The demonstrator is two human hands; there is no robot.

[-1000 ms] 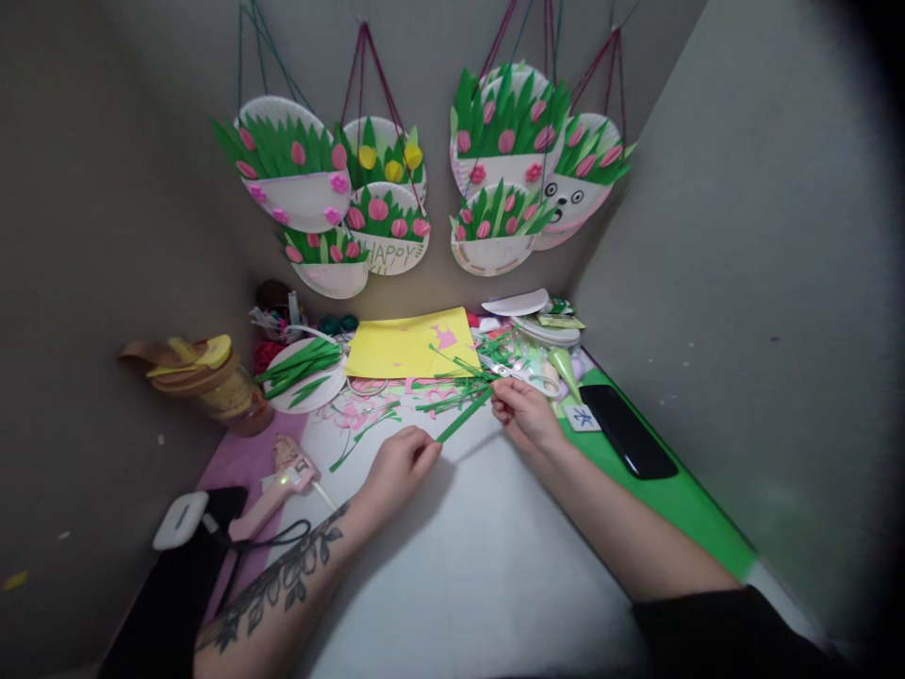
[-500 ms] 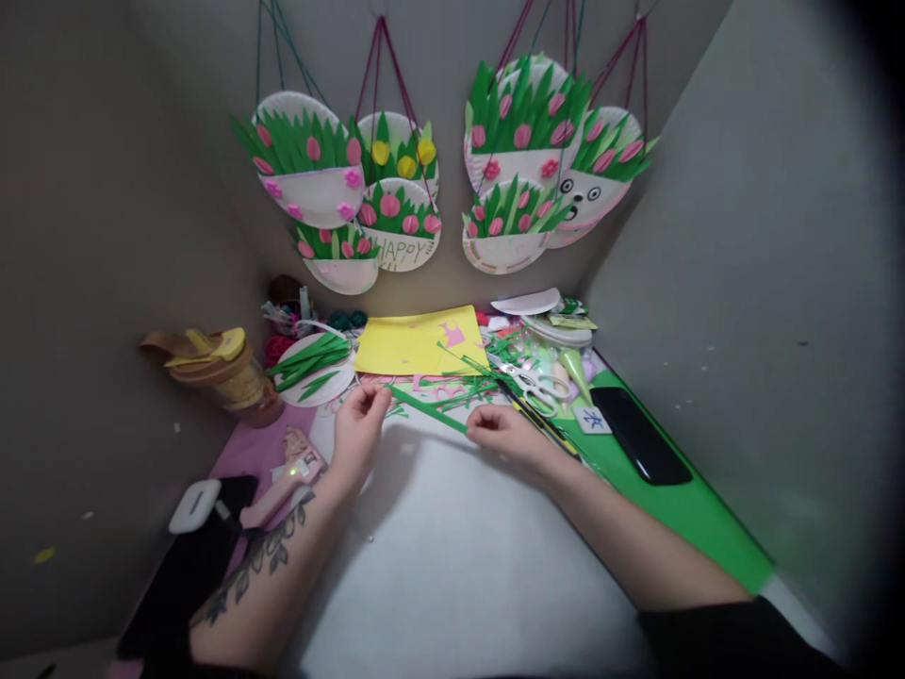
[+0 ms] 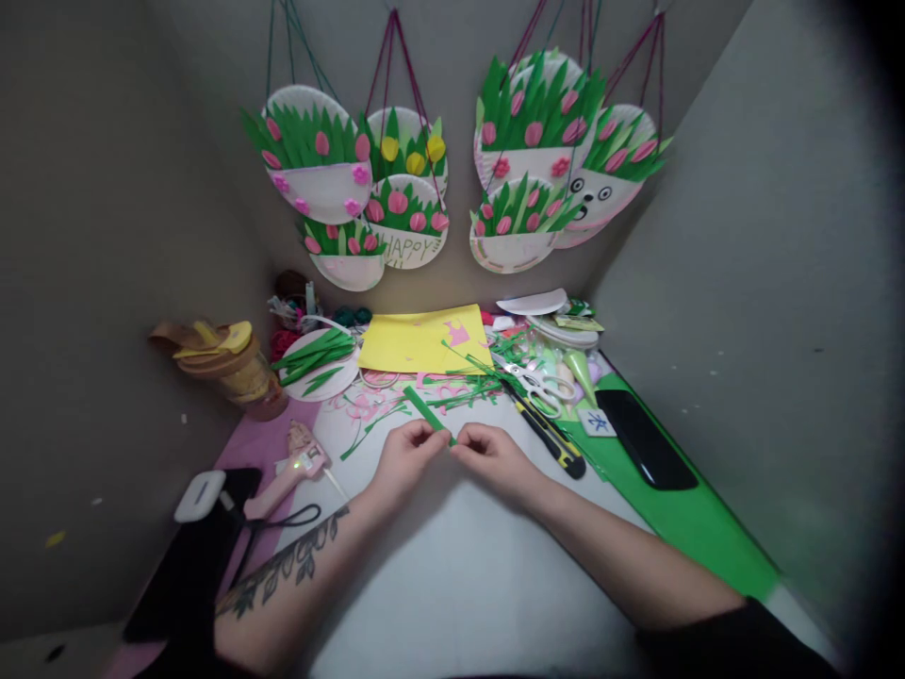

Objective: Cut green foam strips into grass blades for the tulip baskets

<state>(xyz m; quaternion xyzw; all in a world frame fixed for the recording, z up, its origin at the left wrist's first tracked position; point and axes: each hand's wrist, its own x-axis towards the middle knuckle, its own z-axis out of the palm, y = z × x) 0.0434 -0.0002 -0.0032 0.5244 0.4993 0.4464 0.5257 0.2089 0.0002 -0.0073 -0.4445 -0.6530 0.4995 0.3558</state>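
A narrow green paper strip [image 3: 422, 407] slants up and to the left from between my hands, above the white table top. My left hand [image 3: 408, 460] pinches it near its lower end. Right beside it, the thumb and fingers of my right hand [image 3: 496, 462] close on that same end. The fingertips of both hands almost meet, hiding the end of the strip. Pink and green paper scraps [image 3: 368, 407] lie just beyond my hands, in front of a yellow sheet [image 3: 417, 339].
At left are a pink glue gun [image 3: 301, 462], a lidded cup [image 3: 233, 368] and a paper plate [image 3: 339, 377] of green strips. Scissors [image 3: 541, 385], a yellow-black cutter [image 3: 548, 434] and a phone [image 3: 645, 438] lie at right. Paper-plate flower baskets [image 3: 321, 193] hang on the wall.
My left hand has moved right and down along the green strip to meet my right hand. The strip, held at both ends before, now has its upper end free.
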